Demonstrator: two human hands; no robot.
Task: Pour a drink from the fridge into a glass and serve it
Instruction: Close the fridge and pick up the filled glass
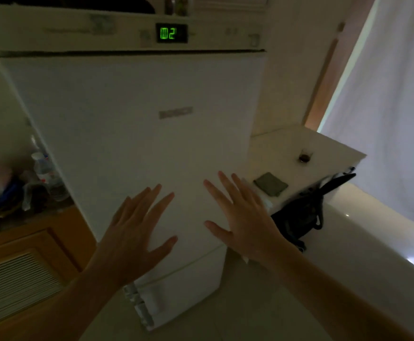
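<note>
A person's left hand (137, 230) and right hand (245, 217) hover with fingers spread and empty before the closed white fridge door (139, 143), beneath its green temperature display (171, 33). The drink presumably remains shut inside; a small glass (305, 156), apparently already holding dark liquid, stands well apart on the white counter (324, 153) to the right. In such dim light, a fumbled grab at the door edge seems the likeliest slip.

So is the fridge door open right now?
No, the fridge door is shut flush, and both the left hand and right hand hover empty before it.
</note>
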